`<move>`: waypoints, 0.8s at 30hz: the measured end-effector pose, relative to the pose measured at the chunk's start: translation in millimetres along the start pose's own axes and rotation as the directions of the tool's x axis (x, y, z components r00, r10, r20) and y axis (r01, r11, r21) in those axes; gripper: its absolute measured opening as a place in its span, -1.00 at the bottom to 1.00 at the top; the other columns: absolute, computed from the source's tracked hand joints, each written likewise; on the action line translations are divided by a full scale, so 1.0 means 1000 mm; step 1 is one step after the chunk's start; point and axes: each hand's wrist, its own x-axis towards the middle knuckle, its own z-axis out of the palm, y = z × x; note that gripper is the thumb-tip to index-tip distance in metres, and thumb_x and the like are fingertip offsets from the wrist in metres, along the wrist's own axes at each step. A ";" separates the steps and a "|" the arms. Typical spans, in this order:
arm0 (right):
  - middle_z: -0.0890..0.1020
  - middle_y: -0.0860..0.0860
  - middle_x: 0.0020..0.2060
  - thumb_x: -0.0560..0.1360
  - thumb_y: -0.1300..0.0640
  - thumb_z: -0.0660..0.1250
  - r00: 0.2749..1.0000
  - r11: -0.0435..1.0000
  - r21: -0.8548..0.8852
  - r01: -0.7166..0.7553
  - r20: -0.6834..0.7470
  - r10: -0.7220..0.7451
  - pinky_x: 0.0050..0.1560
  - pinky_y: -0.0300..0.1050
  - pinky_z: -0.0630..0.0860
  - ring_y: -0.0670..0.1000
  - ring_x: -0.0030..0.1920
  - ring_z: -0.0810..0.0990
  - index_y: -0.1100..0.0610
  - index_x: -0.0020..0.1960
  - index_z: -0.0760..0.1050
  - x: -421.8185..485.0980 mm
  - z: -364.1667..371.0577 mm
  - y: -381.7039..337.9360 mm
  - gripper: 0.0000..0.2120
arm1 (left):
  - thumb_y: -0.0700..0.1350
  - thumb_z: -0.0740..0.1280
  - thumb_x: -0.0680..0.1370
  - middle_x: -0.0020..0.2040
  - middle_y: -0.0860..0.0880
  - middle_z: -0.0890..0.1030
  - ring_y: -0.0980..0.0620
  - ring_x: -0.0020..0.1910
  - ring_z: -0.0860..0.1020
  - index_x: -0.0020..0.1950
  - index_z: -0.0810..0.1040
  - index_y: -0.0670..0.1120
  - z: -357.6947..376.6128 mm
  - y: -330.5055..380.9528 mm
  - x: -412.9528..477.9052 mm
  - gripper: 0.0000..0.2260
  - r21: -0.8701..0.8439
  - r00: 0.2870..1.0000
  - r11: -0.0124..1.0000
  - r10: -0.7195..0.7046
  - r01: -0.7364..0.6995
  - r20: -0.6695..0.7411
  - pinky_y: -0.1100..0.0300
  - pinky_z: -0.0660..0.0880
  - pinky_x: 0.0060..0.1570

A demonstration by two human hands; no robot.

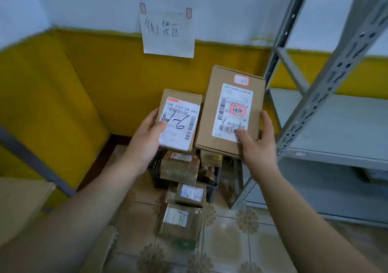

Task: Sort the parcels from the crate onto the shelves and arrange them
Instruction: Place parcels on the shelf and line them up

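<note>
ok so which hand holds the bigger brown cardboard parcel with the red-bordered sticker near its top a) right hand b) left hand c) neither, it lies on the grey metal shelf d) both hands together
a: the right hand grips the bigger brown cardboard parcel at its lower right corner, thumb on the white label, while the left hand holds only the smaller brown cardboard parcel.

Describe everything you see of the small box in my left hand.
The small box is plain brown cardboard, closed, held above the crate, face toward the camera, slightly tilted. A white shipping label with barcodes, an orange strip and a black handwritten mark covers most of that face. The left hand holds its left edge, thumb on the label. The bigger box is beside it.
</note>
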 end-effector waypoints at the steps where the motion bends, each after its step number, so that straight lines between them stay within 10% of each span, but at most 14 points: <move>1: 0.48 -0.06 0.33 0.57 0.08 0.38 1.000 1.000 -0.002 0.020 0.002 -0.020 -0.16 -0.31 0.59 -0.15 0.06 0.59 -0.18 0.59 0.04 -0.009 -0.013 -0.005 -0.27 | -0.21 0.17 0.65 0.12 0.15 0.63 0.20 0.05 0.62 0.39 0.40 0.08 0.006 0.006 -0.015 -0.65 0.023 0.999 0.999 0.038 -0.038 0.015 0.24 0.54 0.00; 4: 0.46 -0.06 0.39 0.56 0.09 0.39 0.997 0.996 -0.026 0.081 -0.009 -0.081 0.26 0.05 0.53 -0.04 0.25 0.54 -0.13 0.59 0.05 -0.035 -0.064 -0.014 -0.25 | -0.28 0.23 0.61 -0.03 0.26 0.65 0.30 -0.06 0.63 0.34 0.38 0.14 0.033 0.022 -0.060 -0.59 0.013 0.996 0.996 0.084 -0.084 0.043 0.37 0.53 -0.15; 9: 0.52 -0.05 0.27 0.55 0.08 0.39 0.990 0.996 -0.060 0.063 -0.120 -0.070 0.13 -0.03 0.55 -0.02 0.16 0.57 -0.16 0.59 0.03 -0.076 -0.178 -0.014 -0.24 | -0.27 0.25 0.53 0.06 0.18 0.66 0.10 0.06 0.63 0.41 0.37 0.14 0.120 0.036 -0.125 -0.50 0.022 0.985 0.997 0.074 -0.079 0.158 -0.07 0.54 0.14; 17: 0.54 -0.05 0.29 0.55 0.10 0.40 0.926 0.999 -0.043 -0.020 -0.377 0.002 0.21 -0.01 0.52 -0.05 0.20 0.55 -0.08 0.59 0.07 -0.124 -0.319 0.007 -0.26 | -0.28 0.21 0.60 0.07 0.23 0.59 0.18 0.10 0.56 0.37 0.36 0.16 0.254 0.048 -0.180 -0.56 0.034 0.915 0.992 0.098 -0.121 0.391 0.21 0.48 0.01; 24: 0.47 -0.24 0.06 0.54 0.11 0.41 0.798 0.994 -0.057 -0.096 -0.601 0.043 0.29 0.06 0.48 -0.05 0.19 0.52 -0.09 0.59 0.08 -0.142 -0.389 0.016 -0.25 | -0.24 0.21 0.60 0.11 0.10 0.63 -0.05 0.14 0.59 0.09 0.47 0.28 0.332 0.044 -0.180 -0.63 0.053 0.827 0.996 0.031 -0.073 0.561 -0.18 0.49 0.21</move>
